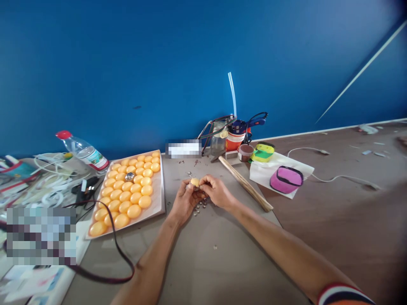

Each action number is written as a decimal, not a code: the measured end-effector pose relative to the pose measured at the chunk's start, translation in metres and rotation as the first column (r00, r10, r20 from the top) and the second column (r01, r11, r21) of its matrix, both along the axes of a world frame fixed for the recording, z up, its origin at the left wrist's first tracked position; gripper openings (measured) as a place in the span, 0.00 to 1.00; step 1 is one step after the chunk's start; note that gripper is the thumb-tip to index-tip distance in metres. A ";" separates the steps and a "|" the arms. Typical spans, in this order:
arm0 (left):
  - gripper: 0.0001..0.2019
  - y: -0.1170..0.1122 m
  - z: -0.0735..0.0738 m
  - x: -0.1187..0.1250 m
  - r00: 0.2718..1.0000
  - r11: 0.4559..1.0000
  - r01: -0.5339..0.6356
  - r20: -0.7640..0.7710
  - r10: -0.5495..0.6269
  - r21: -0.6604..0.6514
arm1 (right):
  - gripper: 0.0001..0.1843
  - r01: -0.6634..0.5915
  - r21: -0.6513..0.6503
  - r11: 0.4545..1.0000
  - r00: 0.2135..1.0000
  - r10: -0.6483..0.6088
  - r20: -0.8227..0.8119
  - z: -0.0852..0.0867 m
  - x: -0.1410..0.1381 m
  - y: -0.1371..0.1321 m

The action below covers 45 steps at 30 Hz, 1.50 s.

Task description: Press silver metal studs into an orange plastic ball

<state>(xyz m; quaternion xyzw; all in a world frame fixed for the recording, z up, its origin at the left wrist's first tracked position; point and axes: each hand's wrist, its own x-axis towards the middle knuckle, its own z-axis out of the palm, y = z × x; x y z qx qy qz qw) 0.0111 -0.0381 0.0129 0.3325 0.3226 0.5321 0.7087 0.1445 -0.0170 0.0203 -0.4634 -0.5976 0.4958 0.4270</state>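
My left hand (184,200) and my right hand (216,192) meet over the middle of the grey mat. Between their fingertips is a small pale-yellow piece (195,182), its underside hidden by my fingers. The left fingers wrap its near side, while the right thumb and fingers pinch at its right edge. Several small shiny metal bits (197,208) lie under and just in front of my hands. To the left, a shallow white tray (155,212) bears rows of glossy orange ping-pong-like balls (125,195), with one silvery metal piece (129,177) among them.
A wooden stick (244,182) lies right of my hands. Behind stand a glass jar (218,144), a red cup (234,142) with tools and a brown pot (246,152). Purple (286,179) and yellow-green sponge-like pads sit rightward. Left are a tilted bottle (90,156), clutter and a dark cable (116,241).
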 end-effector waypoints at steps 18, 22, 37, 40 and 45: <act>0.13 0.007 -0.001 -0.012 0.995 0.994 0.048 0.096 -0.038 -0.103 | 0.09 0.052 -0.044 0.998 0.986 -0.058 -0.159 -0.011 0.016 0.018; 0.12 0.009 -0.003 -0.013 0.994 0.995 0.051 0.101 -0.042 -0.089 | 0.11 -0.009 -0.046 0.999 0.994 0.004 -0.112 -0.011 0.014 0.013; 0.18 0.000 -0.007 -0.004 0.991 0.998 0.027 -0.130 -0.018 0.061 | 0.21 -0.102 0.315 0.944 0.983 0.048 0.175 -0.006 0.007 0.000; 0.18 0.000 0.001 -0.009 0.949 0.988 -0.030 -0.305 0.076 0.153 | 0.18 -0.011 0.281 0.960 0.995 -0.017 0.099 -0.005 0.011 0.006; 0.12 0.004 0.026 -0.027 0.644 0.805 -0.312 -0.511 0.570 0.505 | 0.19 0.162 0.273 0.948 0.984 -0.176 0.028 -0.010 0.019 0.018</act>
